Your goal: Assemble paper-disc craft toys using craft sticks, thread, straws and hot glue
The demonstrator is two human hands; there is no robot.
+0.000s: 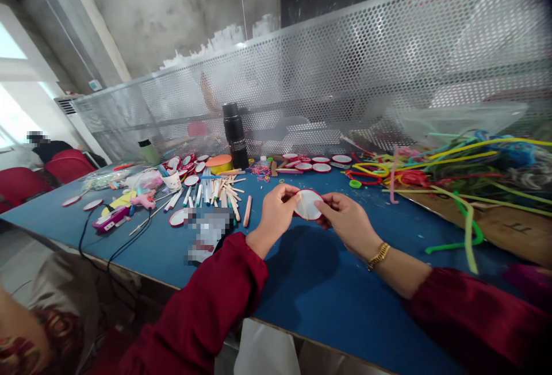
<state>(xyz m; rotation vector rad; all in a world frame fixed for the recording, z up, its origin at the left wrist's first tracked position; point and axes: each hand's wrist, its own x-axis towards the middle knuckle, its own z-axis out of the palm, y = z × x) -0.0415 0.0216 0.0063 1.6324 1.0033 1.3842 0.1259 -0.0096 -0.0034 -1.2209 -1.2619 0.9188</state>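
Observation:
A round white disc with a red rim (307, 205) is held up between both hands above the blue table (297, 283). My left hand (276, 208) pinches its left edge between thumb and fingers. On the opposite side, my right hand (345, 214) grips the edge, its thumb lying on the white face and its fingers partly hidden behind. A gold watch band circles the right wrist. Left of my left hand lies a pink marker-like stick (247, 211). Similar red-rimmed discs (321, 167) lie farther back on the table.
Wooden craft sticks (228, 194) and several markers lie to the left, near a purple glue gun (112, 219) with a black cord. A black bottle (235, 136) stands behind them. Pipe cleaners (470, 225) and cardboard (495, 225) crowd the right. A perforated metal panel (345, 76) rises behind.

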